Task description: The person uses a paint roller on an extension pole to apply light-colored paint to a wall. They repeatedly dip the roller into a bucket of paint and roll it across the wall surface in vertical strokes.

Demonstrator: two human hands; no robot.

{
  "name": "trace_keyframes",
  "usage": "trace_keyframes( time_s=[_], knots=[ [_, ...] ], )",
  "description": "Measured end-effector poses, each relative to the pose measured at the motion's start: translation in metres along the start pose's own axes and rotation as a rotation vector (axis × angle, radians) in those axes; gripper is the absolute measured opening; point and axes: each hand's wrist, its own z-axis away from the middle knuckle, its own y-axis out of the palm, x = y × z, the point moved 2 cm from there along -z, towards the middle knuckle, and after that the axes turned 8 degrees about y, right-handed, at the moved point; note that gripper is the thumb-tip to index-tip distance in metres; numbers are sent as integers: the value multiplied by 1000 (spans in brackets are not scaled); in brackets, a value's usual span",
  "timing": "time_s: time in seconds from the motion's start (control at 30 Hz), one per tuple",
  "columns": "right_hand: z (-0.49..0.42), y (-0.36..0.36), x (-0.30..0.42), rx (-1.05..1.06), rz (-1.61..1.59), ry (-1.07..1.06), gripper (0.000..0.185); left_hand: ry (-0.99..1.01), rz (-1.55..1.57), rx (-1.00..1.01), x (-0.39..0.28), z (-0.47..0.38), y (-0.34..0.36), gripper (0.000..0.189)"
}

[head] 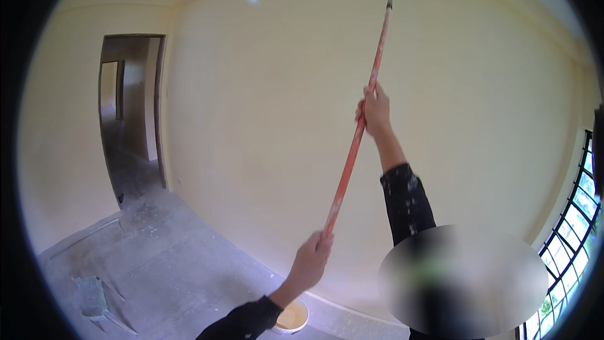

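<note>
My left hand (311, 259) is closed around the lower end of a red, paint-spattered pole (349, 165). Higher up the same pole, my right hand (376, 109) grips it with the fingers wrapped round. The pole slants up and to the right across a cream-painted wall (264, 118). Its dark tip (390, 0) is close to the top of that wall; whatever is fitted there blends into the wall colour, so I cannot tell its shape. Paint specks mark the dark right sleeve (408, 198).
A round bucket (307, 314) of cream paint stands on the floor below my left forearm. A stool-like object (92, 298) is on the dusty concrete floor (188, 264) at lower left. A doorway (132, 118) opens at left; a window with black bars (568, 226) is at right.
</note>
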Motion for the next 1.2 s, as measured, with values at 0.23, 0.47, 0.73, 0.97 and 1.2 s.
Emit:
trace_keyframes(
  time_s=[0.23,0.47,0.73,0.97,1.2],
  knots=[
    [4,13,-9,-8,24,-3,50,12,14,-2,3,14,-12,28],
    [-100,30,54,46,-147,38,29,146,32,-35,-61,-72,-15,30],
    [-47,34,-6,84,-183,71,34,-69,-19,-60,-21,-37,-35,33],
    [154,34,-154,90,-190,206,55,-433,-217,-114,117,124,-75,48],
    [385,44,-267,143,-158,702,61,-818,-550,-133,226,335,-125,59]
  ],
)
